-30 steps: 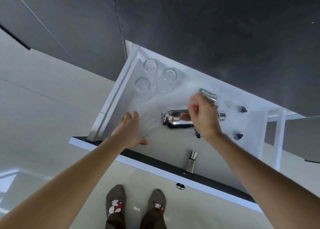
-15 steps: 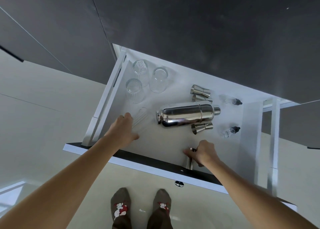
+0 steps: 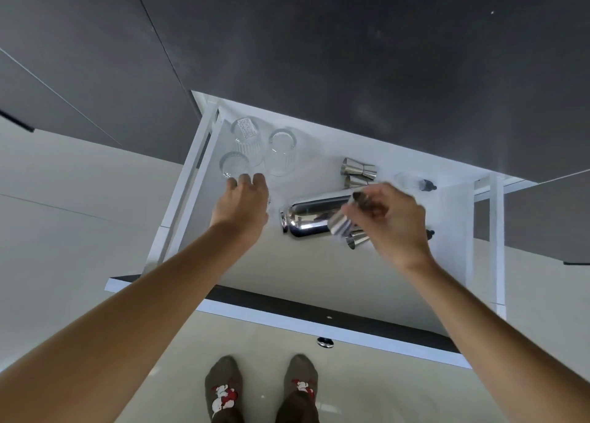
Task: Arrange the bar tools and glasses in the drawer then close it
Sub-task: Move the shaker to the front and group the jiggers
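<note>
A small steel double-cone jigger [image 3: 346,223], blurred, was gripped in the right hand [image 3: 391,223] above the open white drawer [image 3: 319,298], so the step in hand was judged to be the placing of that tool. The left hand [image 3: 244,202] was reached toward the far-left corner, fingers curled; whether anything was held in it could not be told. Held in the drawer were three clear ribbed glasses [image 3: 281,151] at far left, a polished steel cocktail shaker [image 3: 311,219] laid on its side at centre, further steel jiggers [image 3: 359,170] beyond it, and a small dropper bottle [image 3: 415,183] at far right. Next, a bare spot beside the shaker would be needed.
</note>
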Demonstrator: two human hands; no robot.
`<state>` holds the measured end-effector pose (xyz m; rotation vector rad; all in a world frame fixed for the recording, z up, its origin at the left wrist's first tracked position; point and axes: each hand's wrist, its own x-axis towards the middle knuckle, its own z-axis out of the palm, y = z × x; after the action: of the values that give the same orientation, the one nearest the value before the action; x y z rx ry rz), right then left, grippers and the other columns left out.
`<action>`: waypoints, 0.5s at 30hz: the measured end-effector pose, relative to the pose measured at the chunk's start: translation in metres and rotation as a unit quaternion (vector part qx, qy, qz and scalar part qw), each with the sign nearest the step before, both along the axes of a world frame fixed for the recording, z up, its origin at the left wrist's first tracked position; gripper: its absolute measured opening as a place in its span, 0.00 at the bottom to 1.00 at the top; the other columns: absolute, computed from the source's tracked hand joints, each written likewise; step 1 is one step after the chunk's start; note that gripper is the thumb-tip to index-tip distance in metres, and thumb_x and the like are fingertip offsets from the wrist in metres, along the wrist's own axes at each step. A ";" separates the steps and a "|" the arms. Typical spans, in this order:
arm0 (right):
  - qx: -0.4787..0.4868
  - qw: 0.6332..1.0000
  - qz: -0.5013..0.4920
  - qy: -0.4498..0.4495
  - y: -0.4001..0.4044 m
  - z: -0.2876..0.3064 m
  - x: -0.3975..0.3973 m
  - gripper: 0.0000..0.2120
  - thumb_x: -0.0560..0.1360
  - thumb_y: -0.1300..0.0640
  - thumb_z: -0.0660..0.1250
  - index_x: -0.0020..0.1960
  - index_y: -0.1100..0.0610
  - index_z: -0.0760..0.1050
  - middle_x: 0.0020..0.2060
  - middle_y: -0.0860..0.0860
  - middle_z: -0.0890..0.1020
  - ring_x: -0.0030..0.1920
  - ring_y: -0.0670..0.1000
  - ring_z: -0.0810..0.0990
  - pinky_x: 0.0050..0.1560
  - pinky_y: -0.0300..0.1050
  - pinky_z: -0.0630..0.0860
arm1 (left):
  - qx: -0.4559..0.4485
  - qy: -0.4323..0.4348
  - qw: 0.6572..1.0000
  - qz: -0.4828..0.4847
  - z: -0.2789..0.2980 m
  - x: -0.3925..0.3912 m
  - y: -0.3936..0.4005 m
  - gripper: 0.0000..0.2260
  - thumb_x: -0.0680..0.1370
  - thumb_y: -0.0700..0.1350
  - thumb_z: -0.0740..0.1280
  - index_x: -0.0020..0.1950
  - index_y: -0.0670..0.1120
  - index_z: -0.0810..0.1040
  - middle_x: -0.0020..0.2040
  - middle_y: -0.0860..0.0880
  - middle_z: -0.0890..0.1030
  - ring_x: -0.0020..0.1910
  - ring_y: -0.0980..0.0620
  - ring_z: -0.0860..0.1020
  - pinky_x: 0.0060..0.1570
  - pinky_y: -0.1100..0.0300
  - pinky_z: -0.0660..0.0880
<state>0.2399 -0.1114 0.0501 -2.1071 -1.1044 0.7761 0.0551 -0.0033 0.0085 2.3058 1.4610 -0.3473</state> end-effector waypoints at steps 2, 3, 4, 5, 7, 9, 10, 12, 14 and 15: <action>0.055 0.998 -0.022 -0.008 0.019 0.001 0.005 0.07 0.69 0.62 0.73 0.44 0.59 0.76 0.30 0.39 0.80 0.30 0.31 0.78 0.35 0.22 0.70 | 0.015 0.004 1.000 -0.022 -0.003 0.008 0.006 0.18 0.76 0.39 0.69 0.63 0.38 0.67 0.59 0.38 0.73 0.60 0.39 0.71 0.52 0.48 0.76; 0.062 0.997 -0.021 -0.043 0.028 -0.003 0.007 0.07 0.69 0.62 0.73 0.45 0.59 0.76 0.31 0.40 0.79 0.31 0.30 0.77 0.35 0.20 0.68 | 0.022 0.005 0.999 -0.036 -0.005 0.011 0.009 0.18 0.76 0.39 0.68 0.64 0.38 0.67 0.59 0.38 0.73 0.60 0.39 0.71 0.51 0.48 0.76; 0.059 0.995 -0.014 -0.079 0.037 -0.009 0.010 0.07 0.69 0.61 0.73 0.46 0.58 0.77 0.33 0.42 0.79 0.33 0.32 0.77 0.36 0.19 0.67 | 0.030 0.007 0.998 -0.051 -0.007 0.015 0.013 0.19 0.76 0.39 0.68 0.65 0.38 0.67 0.60 0.39 0.73 0.60 0.39 0.71 0.51 0.48 0.77; 0.052 0.993 -0.002 -0.106 0.046 -0.017 0.014 0.08 0.69 0.61 0.72 0.47 0.58 0.77 0.35 0.44 0.79 0.34 0.36 0.77 0.37 0.19 0.66 | 0.036 0.007 0.997 -0.062 -0.010 0.018 0.016 0.19 0.76 0.38 0.68 0.65 0.39 0.67 0.60 0.39 0.73 0.61 0.39 0.71 0.51 0.48 0.77; 0.029 0.990 0.031 -0.137 0.061 -0.036 0.020 0.07 0.70 0.61 0.71 0.48 0.59 0.77 0.39 0.48 0.81 0.36 0.43 0.75 0.39 0.21 0.67 | 0.043 0.004 0.996 -0.076 -0.014 0.023 0.022 0.19 0.77 0.38 0.67 0.67 0.39 0.67 0.61 0.39 0.72 0.61 0.39 0.70 0.53 0.48 0.76; -0.003 0.987 0.059 -0.148 0.074 -0.053 0.021 0.07 0.70 0.61 0.71 0.47 0.60 0.77 0.42 0.53 0.83 0.39 0.49 0.77 0.43 0.32 0.74 | 0.044 -0.003 0.996 -0.080 -0.016 0.025 0.027 0.21 0.77 0.41 0.67 0.68 0.39 0.67 0.62 0.39 0.72 0.63 0.40 0.69 0.55 0.49 0.76; -0.017 0.987 0.069 -0.146 0.079 -0.061 0.021 0.08 0.69 0.61 0.72 0.47 0.60 0.77 0.42 0.54 0.83 0.41 0.50 0.78 0.44 0.39 0.78 | 0.041 -0.007 0.996 -0.078 -0.016 0.027 0.029 0.22 0.77 0.42 0.68 0.68 0.39 0.66 0.63 0.39 0.72 0.63 0.40 0.69 0.56 0.49 0.75; -0.034 0.985 0.081 -0.146 0.085 -0.074 0.022 0.10 0.69 0.60 0.74 0.48 0.60 0.78 0.43 0.55 0.83 0.43 0.53 0.80 0.46 0.47 0.81 | 0.040 -0.017 0.996 -0.073 -0.018 0.029 0.031 0.23 0.77 0.44 0.69 0.69 0.38 0.67 0.63 0.39 0.73 0.63 0.40 0.70 0.59 0.49 0.74; -0.052 0.983 0.085 -0.152 0.090 -0.081 0.022 0.13 0.68 0.58 0.75 0.49 0.60 0.77 0.45 0.56 0.83 0.45 0.54 0.80 0.47 0.48 0.80 | 0.044 -0.022 0.996 -0.074 -0.019 0.029 0.033 0.24 0.77 0.45 0.69 0.69 0.38 0.67 0.63 0.39 0.74 0.63 0.40 0.70 0.61 0.49 0.73; -0.060 0.983 0.086 -0.154 0.093 -0.084 0.021 0.13 0.68 0.58 0.75 0.50 0.60 0.77 0.46 0.56 0.82 0.46 0.54 0.79 0.46 0.48 0.79 | 0.044 -0.023 0.996 -0.075 -0.020 0.028 0.034 0.24 0.77 0.45 0.69 0.68 0.38 0.67 0.63 0.39 0.74 0.63 0.41 0.71 0.61 0.50 0.72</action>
<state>0.2612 -0.0184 -0.0336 -2.3101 -1.4508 0.6192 0.0836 0.0303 -0.0117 2.4855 1.3092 -0.2751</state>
